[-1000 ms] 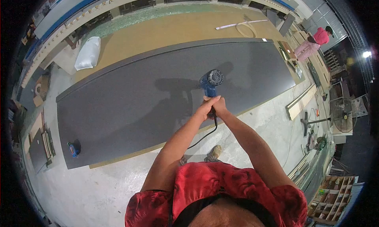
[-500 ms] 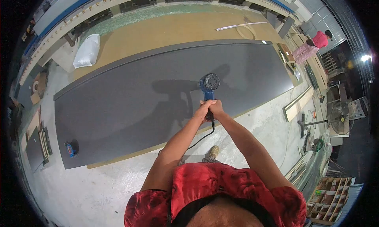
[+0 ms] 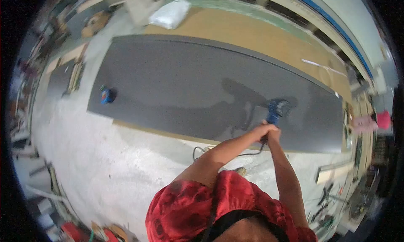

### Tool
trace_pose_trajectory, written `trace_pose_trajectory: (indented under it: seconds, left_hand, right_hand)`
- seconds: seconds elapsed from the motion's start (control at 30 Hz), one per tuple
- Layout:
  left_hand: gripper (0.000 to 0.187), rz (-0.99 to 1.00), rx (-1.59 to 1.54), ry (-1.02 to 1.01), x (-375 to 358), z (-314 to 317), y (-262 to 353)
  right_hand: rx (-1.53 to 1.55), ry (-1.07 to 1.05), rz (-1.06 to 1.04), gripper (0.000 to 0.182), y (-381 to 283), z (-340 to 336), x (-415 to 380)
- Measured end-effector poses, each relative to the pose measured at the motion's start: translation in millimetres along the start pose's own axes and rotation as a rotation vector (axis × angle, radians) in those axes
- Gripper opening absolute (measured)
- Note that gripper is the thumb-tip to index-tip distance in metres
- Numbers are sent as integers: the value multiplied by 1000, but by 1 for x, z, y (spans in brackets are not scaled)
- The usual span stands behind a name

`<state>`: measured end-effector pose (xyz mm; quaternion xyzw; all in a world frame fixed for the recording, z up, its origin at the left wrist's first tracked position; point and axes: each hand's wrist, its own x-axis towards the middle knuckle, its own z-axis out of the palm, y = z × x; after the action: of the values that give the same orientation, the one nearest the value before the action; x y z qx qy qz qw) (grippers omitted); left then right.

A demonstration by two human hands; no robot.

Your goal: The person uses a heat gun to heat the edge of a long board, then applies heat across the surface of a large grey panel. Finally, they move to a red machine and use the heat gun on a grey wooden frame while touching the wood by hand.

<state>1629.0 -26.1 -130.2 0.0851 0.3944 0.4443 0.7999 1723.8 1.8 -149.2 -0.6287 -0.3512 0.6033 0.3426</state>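
Here, a blue power tool (image 3: 274, 111) with a dark, rounded head is held out over the right half of a long, dark grey panel (image 3: 176, 73). The person's left hand (image 3: 263, 129) and right hand (image 3: 274, 135) are both closed around its handle, pressed close together, fingers wrapped round the grip. The view is smeared by motion, so whether the tool's head touches the panel cannot be told. A black cable (image 3: 254, 153) drops from the handle and curves leftward over the pale floor (image 3: 139, 149), passing behind the left forearm (image 3: 221, 153). A dark shadow (image 3: 198, 112) stretches across the panel to the tool's left. Near the panel's left end lies a small blue object (image 3: 106, 95). Along the panel's far side runs a tan board (image 3: 235, 27), with a white bag (image 3: 170, 14) at its left end and a thin white strip (image 3: 322, 66) towards its right. Beyond the panel's right end is another person, dressed in pink (image 3: 382, 120).
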Motion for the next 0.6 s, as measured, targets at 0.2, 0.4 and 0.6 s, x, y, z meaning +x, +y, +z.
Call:
trace_pose_trajectory:
  seconds: [0.2,0.4,0.6]
  left_hand:
    - [66,80,101,-50,-45,2,-21]
    - [60,203,181,27,-85,10,-64]
    - [52,232,127,8,-90,4,-106]
  right_hand:
    - [-61,-82,-97,18,0,-5,-63]
    - [51,-109,-111,32,44,-42,-103]
    - [-33,-17,-25,26,48,-41,-145]
